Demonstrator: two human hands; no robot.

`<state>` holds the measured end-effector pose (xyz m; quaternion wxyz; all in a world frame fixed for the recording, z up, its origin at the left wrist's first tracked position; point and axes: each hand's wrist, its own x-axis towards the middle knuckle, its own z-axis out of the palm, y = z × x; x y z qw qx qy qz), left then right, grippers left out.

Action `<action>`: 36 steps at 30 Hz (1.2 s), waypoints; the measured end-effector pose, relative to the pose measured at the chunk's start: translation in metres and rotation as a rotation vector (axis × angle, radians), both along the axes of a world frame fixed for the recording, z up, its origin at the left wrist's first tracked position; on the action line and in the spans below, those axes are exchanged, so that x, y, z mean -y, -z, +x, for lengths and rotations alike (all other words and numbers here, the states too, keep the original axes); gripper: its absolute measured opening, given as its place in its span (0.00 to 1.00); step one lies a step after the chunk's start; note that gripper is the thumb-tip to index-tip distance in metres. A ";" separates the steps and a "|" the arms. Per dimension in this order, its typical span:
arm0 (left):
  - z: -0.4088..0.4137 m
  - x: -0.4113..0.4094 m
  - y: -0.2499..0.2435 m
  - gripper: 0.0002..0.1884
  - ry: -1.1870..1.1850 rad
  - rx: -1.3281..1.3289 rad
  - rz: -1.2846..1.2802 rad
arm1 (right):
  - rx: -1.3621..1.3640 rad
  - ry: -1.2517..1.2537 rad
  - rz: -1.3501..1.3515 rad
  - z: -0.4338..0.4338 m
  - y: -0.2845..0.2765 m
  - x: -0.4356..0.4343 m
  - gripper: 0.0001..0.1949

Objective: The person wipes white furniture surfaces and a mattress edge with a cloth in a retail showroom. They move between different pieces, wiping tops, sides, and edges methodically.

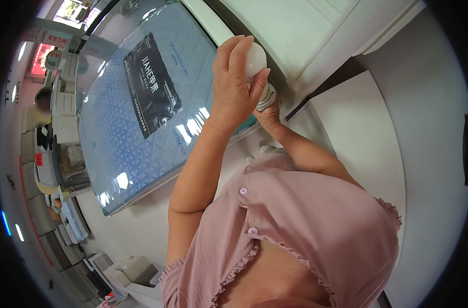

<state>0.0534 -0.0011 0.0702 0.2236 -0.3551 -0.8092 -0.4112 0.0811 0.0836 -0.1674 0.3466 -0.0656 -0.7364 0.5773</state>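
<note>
My left hand (234,81) is closed around a smooth white globe (256,59), which looks like a light bulb or a lamp part. Just below it, my right hand (269,114) grips a white ribbed, round piece (267,97). The globe and the ribbed piece are close together; whether they are joined cannot be told, since my left thumb and palm hide part of the place between them. Both hands are held up in front of my body, over the near corner of a bed with a blue quilted mattress (118,154) wrapped in clear plastic.
A black label (153,84) bearing writing lies on the mattress. White furniture panels (295,34) stand at the upper right, a curved white surface (361,127) at my right. Sofas (45,215) and other furniture line the far left, where a blurred person (43,107) shows.
</note>
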 end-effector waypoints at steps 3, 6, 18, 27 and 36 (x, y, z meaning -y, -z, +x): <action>-0.003 0.001 -0.002 0.31 0.003 -0.069 -0.009 | 0.051 -0.026 0.068 0.003 0.006 -0.004 0.41; -0.005 0.004 -0.004 0.30 -0.012 -0.123 -0.068 | 0.191 -0.149 0.155 0.007 0.007 -0.019 0.37; -0.004 0.000 0.000 0.30 -0.041 -0.159 -0.016 | -0.087 -0.007 0.498 0.065 -0.237 -0.095 0.35; -0.001 -0.002 -0.001 0.30 -0.114 -0.154 -0.045 | -0.108 0.489 1.737 0.004 -0.343 -0.139 0.24; 0.020 -0.012 -0.008 0.27 -0.333 -0.218 -0.107 | 0.021 0.169 1.779 0.001 -0.330 -0.129 0.24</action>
